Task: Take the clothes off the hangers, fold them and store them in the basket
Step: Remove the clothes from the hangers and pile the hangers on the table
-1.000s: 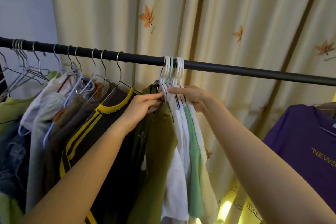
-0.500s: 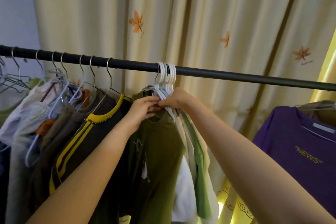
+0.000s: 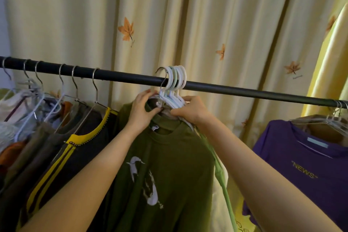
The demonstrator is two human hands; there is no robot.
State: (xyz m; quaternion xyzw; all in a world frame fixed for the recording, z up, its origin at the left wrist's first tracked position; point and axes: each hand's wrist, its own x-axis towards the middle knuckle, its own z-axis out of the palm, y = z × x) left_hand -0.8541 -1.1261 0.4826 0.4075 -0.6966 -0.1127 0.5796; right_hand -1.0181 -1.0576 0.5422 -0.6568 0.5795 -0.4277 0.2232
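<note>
An olive green T-shirt (image 3: 169, 165) with a white print hangs from the black rail (image 3: 244, 90), facing me. My left hand (image 3: 143, 111) grips its collar on the left side, just below the hanger hook. My right hand (image 3: 192, 109) pinches the collar on the right side, beside a bunch of white plastic hangers (image 3: 175, 84). Behind the shirt hang a white garment and a light green garment (image 3: 224, 184). The basket is out of view.
A dark top with yellow trim (image 3: 71, 149) and several more clothes on metal hangers crowd the rail's left. A purple T-shirt (image 3: 305, 165) printed "NEWS" hangs at the right. A cream curtain (image 3: 207, 24) with orange leaves hangs behind.
The view has moved closer and swung right. Both hands have closed on the olive shirt's collar, and the shirt has turned to face me with its print showing.
</note>
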